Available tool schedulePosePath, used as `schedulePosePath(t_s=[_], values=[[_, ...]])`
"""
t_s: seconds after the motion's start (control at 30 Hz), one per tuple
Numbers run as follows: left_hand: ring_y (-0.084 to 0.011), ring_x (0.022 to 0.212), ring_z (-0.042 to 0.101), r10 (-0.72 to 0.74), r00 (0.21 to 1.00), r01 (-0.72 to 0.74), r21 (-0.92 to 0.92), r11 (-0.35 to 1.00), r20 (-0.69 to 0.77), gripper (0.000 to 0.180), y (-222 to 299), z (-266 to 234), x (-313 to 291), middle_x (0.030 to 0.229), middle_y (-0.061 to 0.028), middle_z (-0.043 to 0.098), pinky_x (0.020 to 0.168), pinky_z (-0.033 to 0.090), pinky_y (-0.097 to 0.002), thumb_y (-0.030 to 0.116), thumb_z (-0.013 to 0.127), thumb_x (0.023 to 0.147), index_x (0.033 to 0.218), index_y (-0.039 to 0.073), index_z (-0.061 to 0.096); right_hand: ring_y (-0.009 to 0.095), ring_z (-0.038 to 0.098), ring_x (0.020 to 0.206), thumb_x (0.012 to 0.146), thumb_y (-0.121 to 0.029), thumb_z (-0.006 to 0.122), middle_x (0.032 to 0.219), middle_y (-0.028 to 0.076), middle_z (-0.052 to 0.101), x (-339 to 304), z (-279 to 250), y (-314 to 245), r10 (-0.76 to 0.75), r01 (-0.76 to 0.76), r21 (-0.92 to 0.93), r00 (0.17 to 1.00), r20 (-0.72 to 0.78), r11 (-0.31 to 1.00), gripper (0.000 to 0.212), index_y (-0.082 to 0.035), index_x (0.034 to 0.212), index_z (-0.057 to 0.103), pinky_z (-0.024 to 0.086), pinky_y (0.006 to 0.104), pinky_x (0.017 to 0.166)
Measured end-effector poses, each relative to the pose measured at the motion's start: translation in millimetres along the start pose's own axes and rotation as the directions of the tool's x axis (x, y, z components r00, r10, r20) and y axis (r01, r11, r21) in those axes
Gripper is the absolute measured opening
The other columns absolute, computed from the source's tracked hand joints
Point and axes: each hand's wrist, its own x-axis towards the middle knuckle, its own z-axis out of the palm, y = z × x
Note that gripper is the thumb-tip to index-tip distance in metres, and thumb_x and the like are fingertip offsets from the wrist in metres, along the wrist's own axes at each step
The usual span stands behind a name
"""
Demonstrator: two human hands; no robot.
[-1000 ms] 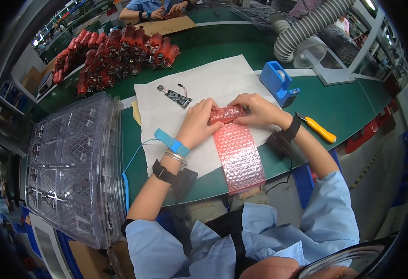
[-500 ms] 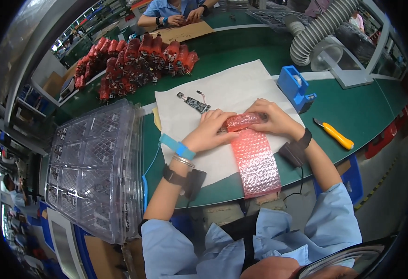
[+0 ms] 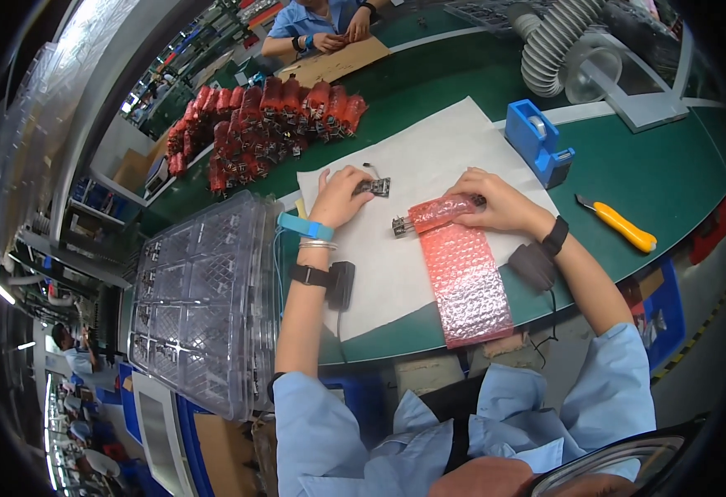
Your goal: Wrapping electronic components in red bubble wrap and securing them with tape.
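My right hand [image 3: 495,201] grips the rolled end of a red bubble wrap strip [image 3: 466,273]. The roll lies crosswise on a white sheet [image 3: 346,311], and metal connectors [image 3: 401,226] of a part inside stick out of its left end. The flat tail of the strip runs toward me and hangs over the table edge. Up and to the left, my left hand [image 3: 340,197] has its fingers closed on a small dark circuit board [image 3: 376,188]. A short cable with a small plug [image 3: 369,166] lies at the board; the fingers cover its left part.
Many red-wrapped bundles [image 3: 267,124] are piled at the back left. Stacked clear plastic trays [image 3: 197,298] stand left. A blue tape dispenser [image 3: 537,141], a yellow-handled cutter [image 3: 624,225] and a ribbed duct [image 3: 549,58] are at right. A co-worker's hands [image 3: 334,41] work across the table.
My left hand has let go of the roll and moved up and left onto the circuit board. My right hand keeps hold of the roll. The whole view has shifted slightly.
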Motion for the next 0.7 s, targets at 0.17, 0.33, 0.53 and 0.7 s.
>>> schedulePosePath(t_s=[0.17,0.33,0.53,0.7], values=[[-0.0185,0.086,0.064,-0.448,0.859,0.458,0.019,0.889,0.246,0.031,37,-32,9,0.084,-0.0112,0.067,0.088,0.043,-0.0334,0.033,0.067,0.084,0.093,0.004,0.062,0.027,0.054,0.094,0.072,-0.017,0.072,0.093,0.013,0.059,-4,2,5,-0.025,0.025,-0.004,1.000,-0.018,1.000,0.037,-0.001,0.105,0.066,0.046,0.0352,0.082],[-0.0213,0.072,0.064,-0.190,0.978,0.158,-0.287,0.945,-0.085,0.047,-12,-21,-4,0.067,-0.0123,0.064,0.064,0.050,-0.0323,0.047,0.070,0.081,0.082,0.000,0.062,0.028,0.054,0.096,0.073,-0.017,0.072,0.093,0.013,0.059,0,3,3,-0.065,0.065,-0.015,0.997,-0.027,0.998,0.036,0.000,0.104,0.065,0.046,0.0358,0.085],[-0.0261,0.067,0.063,-0.441,0.894,0.439,-0.042,0.897,-0.072,0.052,12,10,6,0.072,-0.0157,0.064,0.062,0.049,-0.0346,0.049,0.072,0.078,0.082,-0.002,0.062,0.028,0.055,0.098,0.072,-0.017,0.073,0.095,0.012,0.061,-3,1,5,-0.038,0.038,-0.041,0.999,-0.018,0.998,0.036,-0.001,0.104,0.066,0.046,0.0360,0.087],[-0.0278,0.067,0.064,-0.396,0.918,0.397,0.026,0.917,-0.027,0.055,20,16,14,0.072,-0.0166,0.065,0.063,0.050,-0.0348,0.050,0.072,0.076,0.083,-0.003,0.063,0.028,0.054,0.097,0.073,-0.017,0.072,0.095,0.013,0.060,-3,2,4,-0.055,0.054,-0.038,0.998,-0.024,0.998,0.036,0.000,0.104,0.065,0.045,0.0360,0.087]])
